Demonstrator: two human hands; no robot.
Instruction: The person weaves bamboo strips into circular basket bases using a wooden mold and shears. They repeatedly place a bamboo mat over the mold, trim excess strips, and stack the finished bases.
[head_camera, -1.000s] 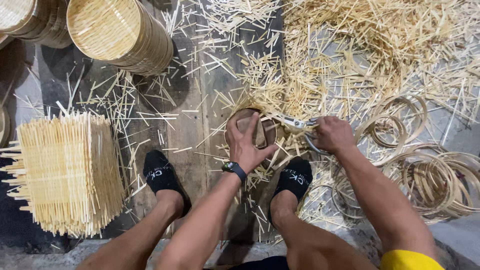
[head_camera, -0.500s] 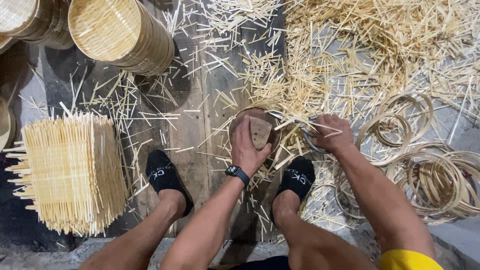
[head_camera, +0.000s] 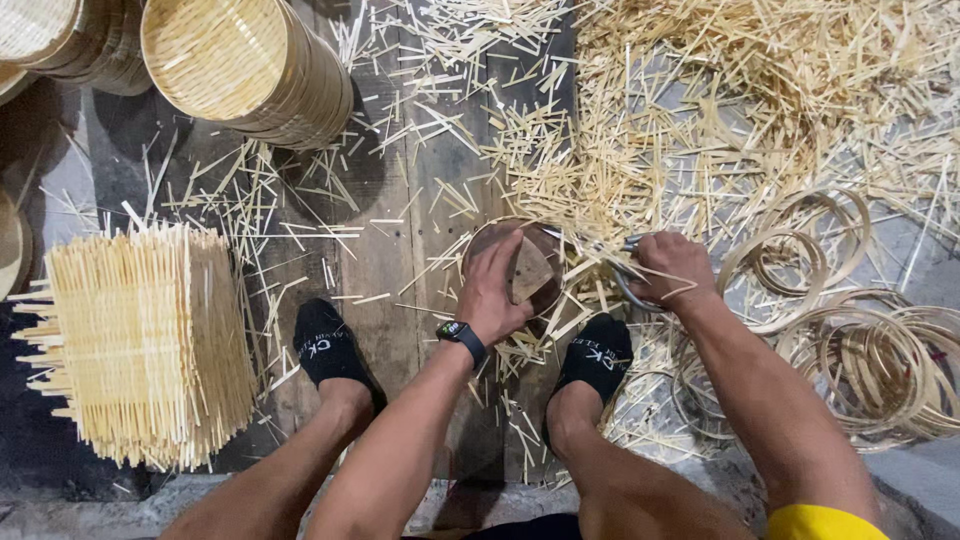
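Note:
My left hand (head_camera: 493, 290), with a dark watch on the wrist, presses down on a round brown wooden disc (head_camera: 535, 268) lying on the plank floor between my feet. My right hand (head_camera: 672, 268) grips the metal handles of large shears (head_camera: 622, 270), whose blades reach toward the disc's right edge. Pale bamboo strips stick out around the disc's rim under the blades. Both feet wear black socks, one at each side of the disc.
A square stack of woven bamboo mats (head_camera: 140, 345) sits at the left. Round bamboo baskets (head_camera: 240, 65) stand at the top left. Bamboo rings (head_camera: 850, 330) lie at the right. Cut bamboo sticks (head_camera: 720, 90) litter the top right.
My left hand has shifted over the disc, turning it a little. My right hand with the shears has stayed by the disc's right edge.

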